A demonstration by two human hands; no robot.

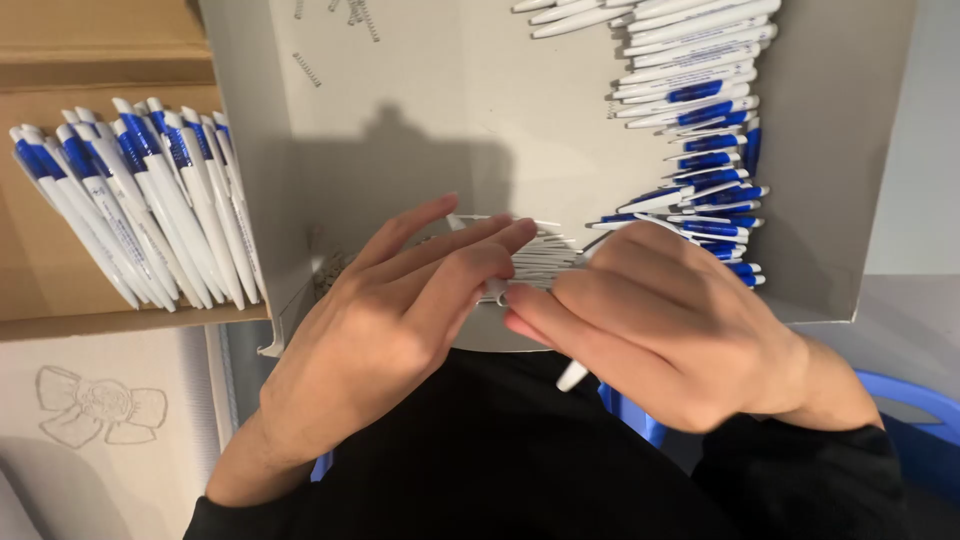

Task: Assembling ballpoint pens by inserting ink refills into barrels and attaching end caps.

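My left hand [395, 315] and my right hand [650, 320] meet at the near edge of a shallow white cardboard tray [420, 150]. Both pinch a small white pen part [493, 289] between their fingertips. A white pen tip [571, 376] sticks out below my right palm, so that hand holds a pen body. Just behind my fingers lies a bundle of thin white refills [545, 258]. Loose white and blue pen parts [700, 130] are piled along the tray's right side.
A brown cardboard box [60, 290] on the left holds several finished white and blue pens [150, 200] laid side by side. Small metal springs [306, 68] lie at the tray's far end. A blue stool edge [915, 395] shows at the lower right.
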